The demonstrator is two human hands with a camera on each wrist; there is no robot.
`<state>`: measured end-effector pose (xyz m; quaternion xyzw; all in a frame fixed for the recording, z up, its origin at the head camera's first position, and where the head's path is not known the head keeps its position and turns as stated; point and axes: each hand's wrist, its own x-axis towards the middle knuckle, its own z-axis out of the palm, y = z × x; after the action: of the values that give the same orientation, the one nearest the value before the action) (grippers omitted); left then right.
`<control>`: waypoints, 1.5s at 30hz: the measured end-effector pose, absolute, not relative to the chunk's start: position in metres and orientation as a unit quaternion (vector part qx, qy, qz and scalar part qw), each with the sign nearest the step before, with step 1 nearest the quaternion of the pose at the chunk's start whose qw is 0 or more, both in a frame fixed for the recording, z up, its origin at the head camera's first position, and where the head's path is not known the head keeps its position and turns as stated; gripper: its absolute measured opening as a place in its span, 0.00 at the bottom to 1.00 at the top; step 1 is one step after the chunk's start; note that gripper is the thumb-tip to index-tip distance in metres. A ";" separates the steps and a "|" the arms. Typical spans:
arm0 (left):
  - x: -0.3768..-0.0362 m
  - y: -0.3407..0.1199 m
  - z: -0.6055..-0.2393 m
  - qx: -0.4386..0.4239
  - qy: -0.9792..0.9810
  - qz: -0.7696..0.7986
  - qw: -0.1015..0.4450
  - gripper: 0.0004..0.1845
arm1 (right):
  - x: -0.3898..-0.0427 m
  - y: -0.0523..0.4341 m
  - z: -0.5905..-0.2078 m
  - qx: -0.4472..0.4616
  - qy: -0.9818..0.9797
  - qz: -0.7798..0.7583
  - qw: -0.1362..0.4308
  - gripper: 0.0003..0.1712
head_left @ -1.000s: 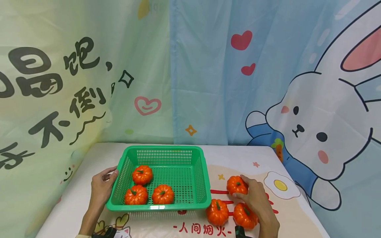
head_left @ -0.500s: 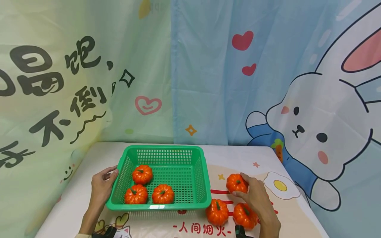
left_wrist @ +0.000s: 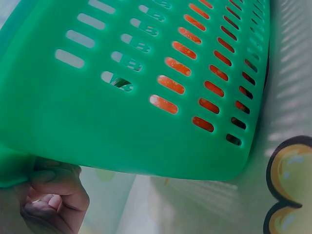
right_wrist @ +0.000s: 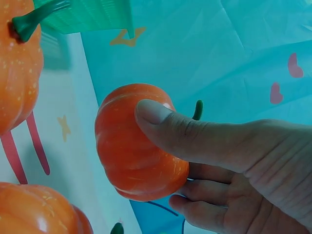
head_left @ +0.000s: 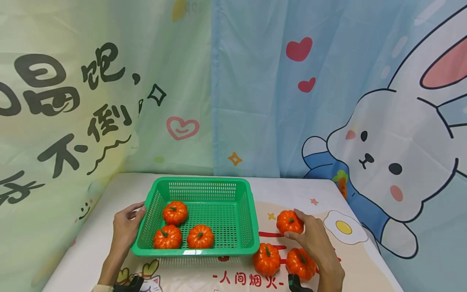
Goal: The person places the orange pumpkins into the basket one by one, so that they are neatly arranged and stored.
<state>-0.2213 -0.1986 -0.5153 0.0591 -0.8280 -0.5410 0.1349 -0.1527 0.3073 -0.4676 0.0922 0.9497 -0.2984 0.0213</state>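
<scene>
My right hand point(head_left: 313, 233) grips a small orange pumpkin point(head_left: 290, 222) at the right of the table; in the right wrist view the thumb lies across the pumpkin point(right_wrist: 141, 151) and the fingers curl behind it. At the left, my left hand point(head_left: 127, 225) holds the side rim of a green plastic basket point(head_left: 233, 252), its curled fingers point(left_wrist: 61, 187) showing under the rim in the left wrist view. Inside the basket's left half sit three pumpkins point(head_left: 200, 237). Two others lie on the table below my right hand, one pumpkin point(head_left: 266, 259) beside the basket's corner and another pumpkin point(head_left: 300, 263) near my wrist.
A printed cloth point(head_left: 365, 267) with red lettering and a fried-egg picture covers the table. Behind it hangs a curtain point(head_left: 248, 101) with hearts, writing and a large rabbit. Dark camera mounts point(head_left: 296, 282) sit at both wrists.
The right hand has raised its pumpkin slightly, away from the two on the table. The left hand keeps its hold on the basket, and the view has shifted a little.
</scene>
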 end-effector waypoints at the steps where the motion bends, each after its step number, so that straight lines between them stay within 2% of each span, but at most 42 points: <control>1: -0.221 -0.198 -0.515 0.059 -0.828 -0.541 0.135 0.19 | -0.153 0.307 -0.467 0.092 0.950 -0.299 0.021 0.51; 30: -0.221 -0.200 -0.516 0.061 -0.830 -0.538 0.131 0.19 | -0.150 0.293 -0.448 0.070 0.952 -0.299 0.010 0.51; 45: -0.222 -0.200 -0.516 0.060 -0.829 -0.542 0.128 0.20 | -0.148 0.283 -0.435 0.046 0.955 -0.292 -0.020 0.50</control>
<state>-0.2219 -0.2000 -0.5165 0.0598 -0.8286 -0.5417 0.1280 -0.1482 0.2832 -0.4355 0.0463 0.9552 -0.2916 -0.0196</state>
